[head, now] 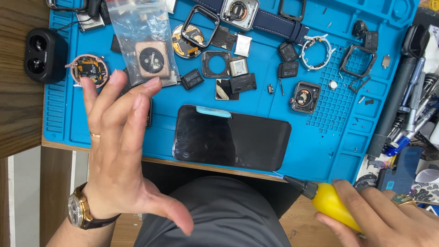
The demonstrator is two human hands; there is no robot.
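A person's left hand [120, 151], fingers spread wide and holding nothing, hovers over the left part of a blue work mat [315, 146], just left of a dark phone [232, 137] lying face up near the mat's front edge. The right hand [388, 215], right of the phone and off the mat's front corner, grips a yellow squeeze bottle [330, 203], its black nozzle pointing toward the phone. Beyond the phone lie watch parts and a clear plastic bag [144, 41].
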